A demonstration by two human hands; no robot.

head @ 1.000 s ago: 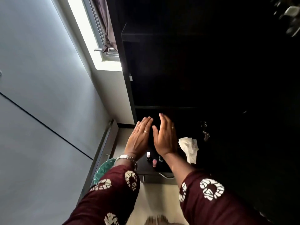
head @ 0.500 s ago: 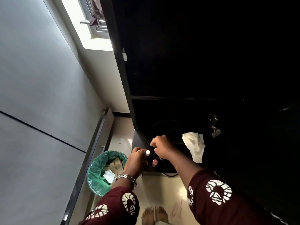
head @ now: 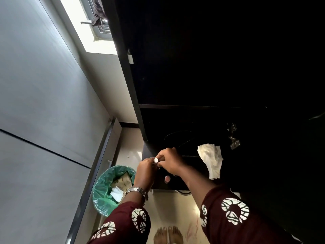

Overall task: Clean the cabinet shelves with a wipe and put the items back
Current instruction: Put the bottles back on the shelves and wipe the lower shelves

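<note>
Both my hands meet over the low black shelf (head: 147,152) of the dark cabinet. My left hand (head: 145,170) is closed around a small bottle with a white cap (head: 156,160). My right hand (head: 169,160) is closed beside it, its fingers touching the same bottle near the cap. A second small bottle with a pink cap (head: 167,179) stands on the shelf just below my hands. A crumpled white wipe (head: 211,159) lies on the shelf to the right, untouched.
A bin lined with a green bag (head: 103,187), holding paper scraps, stands on the floor left of the shelf. Metal clips (head: 234,143) and a thin cable (head: 177,133) lie deeper on the shelf. The upper cabinet is too dark to read. My bare feet (head: 168,235) are below.
My hands came down from the dark shelf opening, where they were flat and open, and closed around the white-capped bottle. My view tilted lower, showing the bin and my feet.
</note>
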